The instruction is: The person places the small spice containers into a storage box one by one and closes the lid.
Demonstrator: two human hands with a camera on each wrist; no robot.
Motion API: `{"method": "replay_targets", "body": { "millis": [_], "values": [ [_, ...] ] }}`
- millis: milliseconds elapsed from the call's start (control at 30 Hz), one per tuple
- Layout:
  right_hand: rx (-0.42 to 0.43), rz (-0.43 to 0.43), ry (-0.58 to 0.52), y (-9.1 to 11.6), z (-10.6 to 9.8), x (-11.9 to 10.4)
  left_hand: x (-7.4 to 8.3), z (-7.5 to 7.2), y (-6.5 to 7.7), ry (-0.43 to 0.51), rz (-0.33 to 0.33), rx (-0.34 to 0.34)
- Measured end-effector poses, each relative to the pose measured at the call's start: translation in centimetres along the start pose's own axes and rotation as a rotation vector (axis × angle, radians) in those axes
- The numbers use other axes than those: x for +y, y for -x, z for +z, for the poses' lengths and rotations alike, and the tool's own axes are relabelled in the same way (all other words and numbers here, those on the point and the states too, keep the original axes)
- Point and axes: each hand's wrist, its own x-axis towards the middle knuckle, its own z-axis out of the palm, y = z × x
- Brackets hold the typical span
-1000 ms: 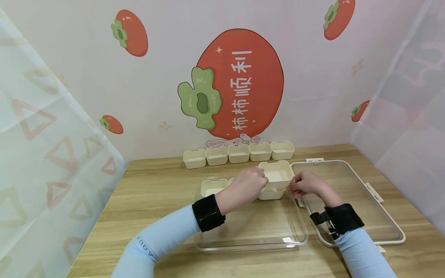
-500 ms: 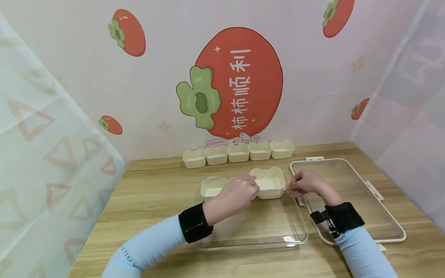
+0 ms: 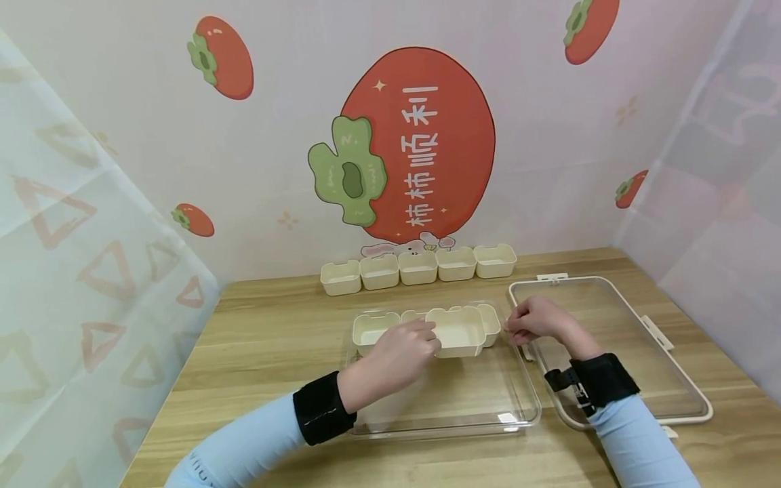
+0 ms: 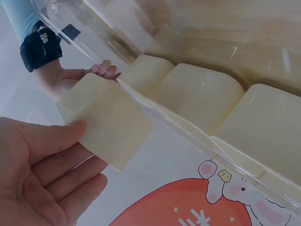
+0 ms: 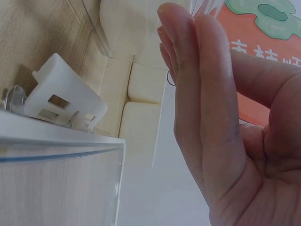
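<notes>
- Standing behind the far edge: one pale printed backdrop (image 3: 274,169), a large red persimmon (image 3: 454,135) at its middle.
- One desk (image 3: 274,339), wood-grained, carrying the wares below.
- One lid (image 3: 622,346), clear panel in a white frame, flat on the desk's right half.
- One clear box (image 3: 451,400), shallow, mid-desk, just left of the lid.
- Two light-blue sleeves (image 3: 244,434), entering over the desk's near edge, each meeting a black wristband (image 3: 323,408).
- One left hand (image 3: 390,356): thumb and fingers a cup wall's thickness apart, pinching the held cup at its left side.
- One right hand (image 3: 539,320): fingers drawn close together, tips at the clear box's right rim near the far right corner; whether they grip the rim cannot be told.
- Five cream cups (image 3: 418,268), side by side along the desk's far edge.
- Boxed cups (image 3: 373,329), cream, lined along the clear box's far wall from far left corner to far right corner; the middle ones partly hidden.
- One held cup (image 3: 459,332), cream, mouth upward, raised over the clear box toward its far right corner.
- White clips (image 3: 657,334), on the lid's edges.
</notes>
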Motion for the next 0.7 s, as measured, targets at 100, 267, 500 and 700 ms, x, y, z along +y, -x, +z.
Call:
{"method": "replay_targets", "body": {
  "millis": [100, 267, 500, 700],
  "values": [
    [0.001, 0.000, 0.002, 0.0, 0.0, 0.0, 0.0, 0.0, 0.6, -0.001, 0.002, 0.013],
    [0.000, -0.003, 0.006, 0.0, 0.0, 0.0, 0.0, -0.4, 1.4, -0.018, -0.003, -0.013],
    [-0.003, -0.006, 0.010, -0.1, 0.0, 0.1, -0.1, -0.8, 2.7, -0.040, -0.004, -0.020],
    [-0.007, -0.004, 0.002, -0.1, -0.1, 0.1, -0.3, -0.8, 4.0, -0.036, -0.004, -0.021]
  ]
}}
